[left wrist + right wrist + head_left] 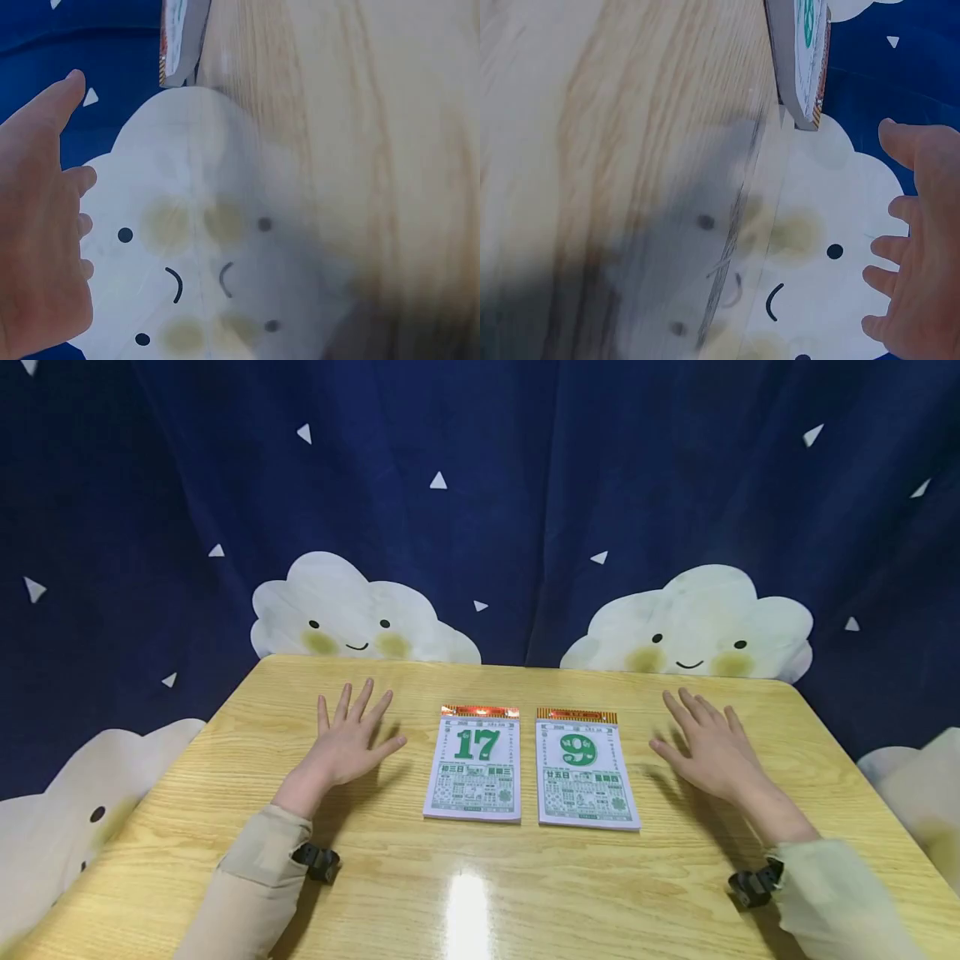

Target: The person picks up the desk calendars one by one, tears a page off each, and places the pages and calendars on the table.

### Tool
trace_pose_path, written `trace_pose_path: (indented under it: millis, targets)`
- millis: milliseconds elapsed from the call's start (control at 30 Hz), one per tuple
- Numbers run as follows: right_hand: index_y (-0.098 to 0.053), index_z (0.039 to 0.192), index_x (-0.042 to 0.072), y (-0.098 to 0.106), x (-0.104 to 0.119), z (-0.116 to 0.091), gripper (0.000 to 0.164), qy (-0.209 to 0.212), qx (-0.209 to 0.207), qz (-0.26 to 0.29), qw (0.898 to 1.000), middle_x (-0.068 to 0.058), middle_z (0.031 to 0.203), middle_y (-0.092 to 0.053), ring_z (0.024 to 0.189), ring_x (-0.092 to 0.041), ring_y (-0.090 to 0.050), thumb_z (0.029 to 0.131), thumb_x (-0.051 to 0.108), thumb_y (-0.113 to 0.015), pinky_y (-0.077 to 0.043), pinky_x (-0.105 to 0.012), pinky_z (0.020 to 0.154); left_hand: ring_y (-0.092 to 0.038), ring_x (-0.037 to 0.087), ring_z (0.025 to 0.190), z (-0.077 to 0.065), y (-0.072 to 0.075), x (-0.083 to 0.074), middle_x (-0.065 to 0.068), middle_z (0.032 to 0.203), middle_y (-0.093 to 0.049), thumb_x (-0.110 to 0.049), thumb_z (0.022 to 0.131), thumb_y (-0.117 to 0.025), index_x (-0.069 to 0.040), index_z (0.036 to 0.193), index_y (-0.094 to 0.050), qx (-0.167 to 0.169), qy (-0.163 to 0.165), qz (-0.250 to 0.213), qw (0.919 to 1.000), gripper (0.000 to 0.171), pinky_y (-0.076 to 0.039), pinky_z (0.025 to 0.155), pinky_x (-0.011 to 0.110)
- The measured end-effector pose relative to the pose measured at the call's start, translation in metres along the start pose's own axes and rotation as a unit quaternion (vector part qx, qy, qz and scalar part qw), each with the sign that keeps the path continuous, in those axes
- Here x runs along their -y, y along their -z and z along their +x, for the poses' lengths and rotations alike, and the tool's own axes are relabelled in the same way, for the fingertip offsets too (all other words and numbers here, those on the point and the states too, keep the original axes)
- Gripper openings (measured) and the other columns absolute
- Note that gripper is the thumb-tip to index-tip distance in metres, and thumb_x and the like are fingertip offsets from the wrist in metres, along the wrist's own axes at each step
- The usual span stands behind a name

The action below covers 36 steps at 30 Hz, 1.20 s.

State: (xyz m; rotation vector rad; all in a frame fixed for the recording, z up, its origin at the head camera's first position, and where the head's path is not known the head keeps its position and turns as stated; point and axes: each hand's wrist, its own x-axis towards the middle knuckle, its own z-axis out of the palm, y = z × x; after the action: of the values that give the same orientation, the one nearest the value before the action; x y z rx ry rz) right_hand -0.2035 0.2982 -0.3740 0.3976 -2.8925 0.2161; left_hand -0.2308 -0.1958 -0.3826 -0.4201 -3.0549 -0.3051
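Note:
Two tear-off calendar pads lie side by side on the wooden table (pixel 480 860). The left calendar pad (pixel 474 764) shows a green 17, and the right calendar pad (pixel 585 770) a green 9; both have a red and gold strip along the top. My left hand (pixel 348 743) hovers to the left of the 17 pad, palm down with fingers spread. On the other side my right hand (pixel 711 747) is held over the table to the right of the 9 pad, its fingers extended. Neither hand holds anything. Each wrist view catches the edge of the nearer pad.
Behind the table hangs a dark blue curtain (pixel 495 510) with white triangles and smiling clouds. Small black wrist cameras (pixel 318 862) sit at both cuffs. A bright light reflection lies on the tabletop in front of the pads.

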Motion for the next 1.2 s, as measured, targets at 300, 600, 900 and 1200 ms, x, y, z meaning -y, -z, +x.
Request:
trace_pose_path:
  millis: [300,600,900,1200]
  targets:
    - [-0.02,0.145,0.007,-0.001,0.014,0.007,0.074,0.003,0.012,0.007,1.0,-0.026,0.144,-0.024,0.128,-0.047,-0.024,0.09,0.05,-0.045,-0.008,-0.065,0.102,0.011,0.037,0.137,-0.001,0.001,-0.001,0.01,0.153,0.004,-0.067,0.085,-0.036,-0.02,0.147,-0.015,0.002,0.0,-0.007,1.0,0.081,0.018,0.101,0.061]
    - [-0.022,0.144,0.006,-0.009,0.029,0.016,0.073,0.001,0.03,0.027,0.999,-0.025,0.143,-0.027,0.126,-0.046,-0.028,0.09,0.049,-0.045,-0.008,-0.064,0.104,0.007,0.038,0.137,0.001,-0.005,-0.007,0.012,0.153,-0.002,-0.067,0.083,-0.04,-0.019,0.147,-0.017,0.017,0.006,0.005,0.9998,0.083,0.016,0.101,0.062]
    - [-0.027,0.142,0.003,-0.014,0.049,0.027,0.069,0.008,0.038,0.062,0.997,-0.025,0.141,-0.031,0.125,-0.045,-0.033,0.091,0.045,-0.046,-0.025,-0.061,0.101,-0.009,0.041,0.136,0.001,-0.008,-0.015,0.015,0.151,-0.013,-0.063,0.086,-0.036,-0.012,0.145,-0.022,0.041,0.0,-0.022,0.9989,0.079,0.002,0.105,0.063]
    - [-0.04,0.136,0.002,-0.024,0.081,0.037,0.059,0.007,0.073,0.094,0.993,-0.022,0.13,-0.046,0.116,-0.039,-0.047,0.089,0.036,-0.054,-0.042,-0.055,0.087,-0.035,0.041,0.126,0.0,-0.007,-0.025,0.023,0.141,-0.034,-0.046,0.085,-0.055,-0.002,0.139,-0.033,0.053,-0.02,-0.085,0.9947,0.073,-0.028,0.103,0.055]
